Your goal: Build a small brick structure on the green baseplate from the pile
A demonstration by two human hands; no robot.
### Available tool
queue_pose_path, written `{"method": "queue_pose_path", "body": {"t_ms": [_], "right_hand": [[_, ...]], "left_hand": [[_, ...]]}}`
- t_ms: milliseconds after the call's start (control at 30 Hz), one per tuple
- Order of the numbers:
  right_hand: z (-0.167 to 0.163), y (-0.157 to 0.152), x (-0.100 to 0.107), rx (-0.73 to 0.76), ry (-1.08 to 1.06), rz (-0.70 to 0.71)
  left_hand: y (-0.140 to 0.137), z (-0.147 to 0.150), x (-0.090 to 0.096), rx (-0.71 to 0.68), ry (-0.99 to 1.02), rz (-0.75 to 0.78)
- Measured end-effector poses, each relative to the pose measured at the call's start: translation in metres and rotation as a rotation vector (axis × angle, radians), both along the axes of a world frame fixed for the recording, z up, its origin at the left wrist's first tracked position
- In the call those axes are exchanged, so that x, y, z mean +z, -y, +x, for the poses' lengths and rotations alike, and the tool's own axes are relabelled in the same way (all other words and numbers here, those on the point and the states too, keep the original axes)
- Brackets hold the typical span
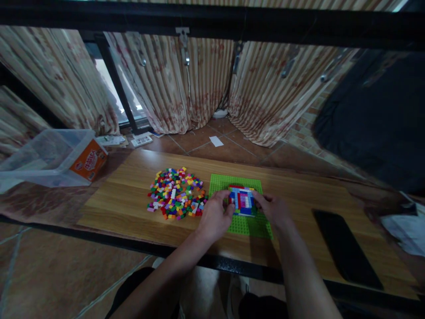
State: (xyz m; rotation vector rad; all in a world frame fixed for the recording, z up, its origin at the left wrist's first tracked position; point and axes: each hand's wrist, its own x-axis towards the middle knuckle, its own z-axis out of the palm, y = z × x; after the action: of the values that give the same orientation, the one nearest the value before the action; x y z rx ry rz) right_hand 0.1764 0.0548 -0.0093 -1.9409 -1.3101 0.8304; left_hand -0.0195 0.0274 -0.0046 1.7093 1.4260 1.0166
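A small rectangular build of toy bricks (244, 200), in red, blue, white, pink and yellow, sits on a green studded baseplate (245, 227). My left hand (216, 215) grips its left edge, thumb and fingers bent against the bricks. At the right edge, the fingertips of my right hand (272, 209) press on the upper corner. The two hands hold the build between them, and the undersides of the fingers are hidden. Just left of the baseplate lies a loose heap of many-coloured toy bricks (177, 192), close to my left hand.
The wooden table (116, 199) carries a long black flat object (347, 248) on the right. Beyond its left end stands a clear plastic box (49, 155) with an orange label. Striped curtains (166, 84) hang behind, and a white paper (216, 141) lies on the tiled floor.
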Motion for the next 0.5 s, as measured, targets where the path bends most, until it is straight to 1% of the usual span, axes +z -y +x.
{"method": "queue_pose_path", "body": {"t_ms": [133,233,333,500], "right_hand": [[0.001,0.0,-0.003,-0.017,0.012,0.0],[0.004,-0.002,-0.005,-0.033,0.013,-0.014],[0.007,-0.004,-0.006,-0.028,0.008,-0.05],[0.012,-0.008,-0.009,-0.027,0.054,-0.073]], "left_hand": [[0.002,-0.001,0.0,-0.007,-0.014,0.013],[0.0,-0.009,0.006,0.021,-0.065,0.031],[-0.007,-0.029,0.015,0.083,-0.14,0.027],[-0.021,-0.076,0.025,0.218,-0.32,0.001]]}}
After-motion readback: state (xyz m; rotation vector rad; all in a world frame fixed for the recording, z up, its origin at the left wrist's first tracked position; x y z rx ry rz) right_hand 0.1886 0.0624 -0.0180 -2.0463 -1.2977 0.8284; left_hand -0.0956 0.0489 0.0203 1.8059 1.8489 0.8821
